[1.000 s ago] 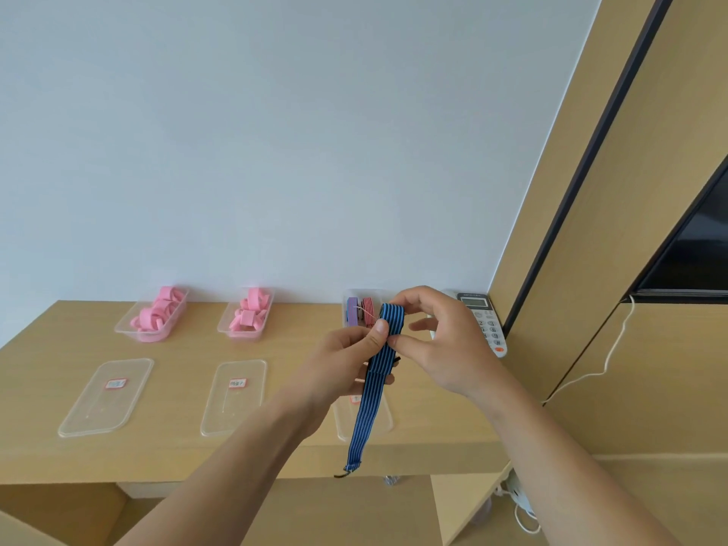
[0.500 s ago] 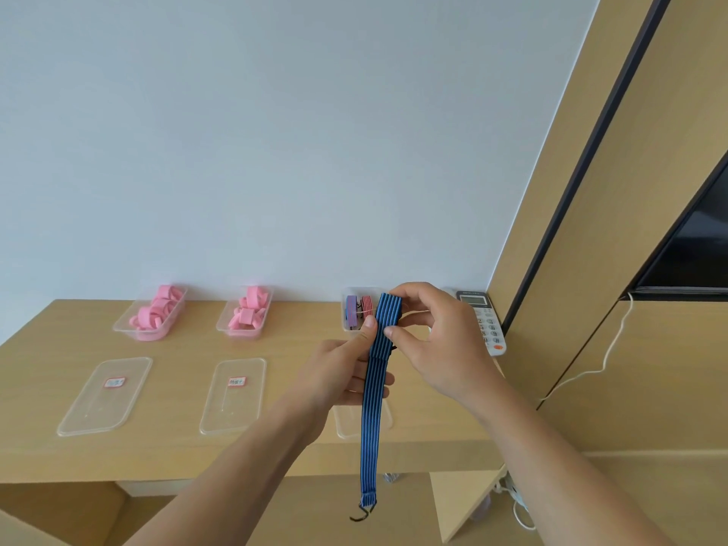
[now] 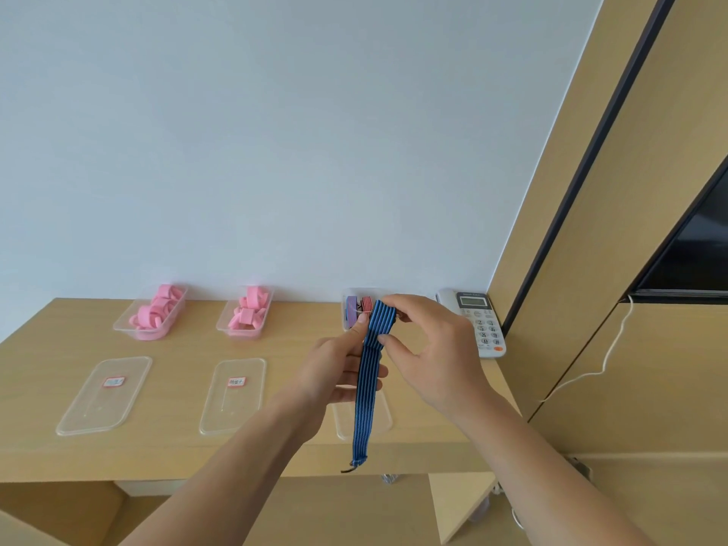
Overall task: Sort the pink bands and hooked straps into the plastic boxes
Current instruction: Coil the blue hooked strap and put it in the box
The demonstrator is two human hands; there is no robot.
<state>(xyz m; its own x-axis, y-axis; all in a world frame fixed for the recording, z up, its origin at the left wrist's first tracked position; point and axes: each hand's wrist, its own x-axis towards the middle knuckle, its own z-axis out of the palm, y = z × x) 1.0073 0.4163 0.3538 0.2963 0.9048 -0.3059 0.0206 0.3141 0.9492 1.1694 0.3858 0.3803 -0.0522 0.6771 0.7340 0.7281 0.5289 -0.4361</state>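
The small dark hook [image 3: 348, 470] at the tail of the blue, dark-striped elastic strap [image 3: 364, 388] has risen since half a second ago. It now hangs level with the front edge of the pale wooden desk [image 3: 177, 447].

You hold the strap in the air before the clear plastic box of purple and red straps [image 3: 356, 292]. Your left hand [image 3: 335, 372] pinches it, thumb on its face and fingers curled behind. Your right hand [image 3: 429, 348] pinches the folded top. The flat ribbed webbing hangs straight.

A white desk telephone [image 3: 478, 321] and the wooden side panel [image 3: 551, 309] lie close on your right. To the left, two clear boxes of pink looped bands [image 3: 118, 327] sit by the wall, with flat clear labelled lids [image 3: 90, 411] nearer you. A strip of desk top shows between the rows.
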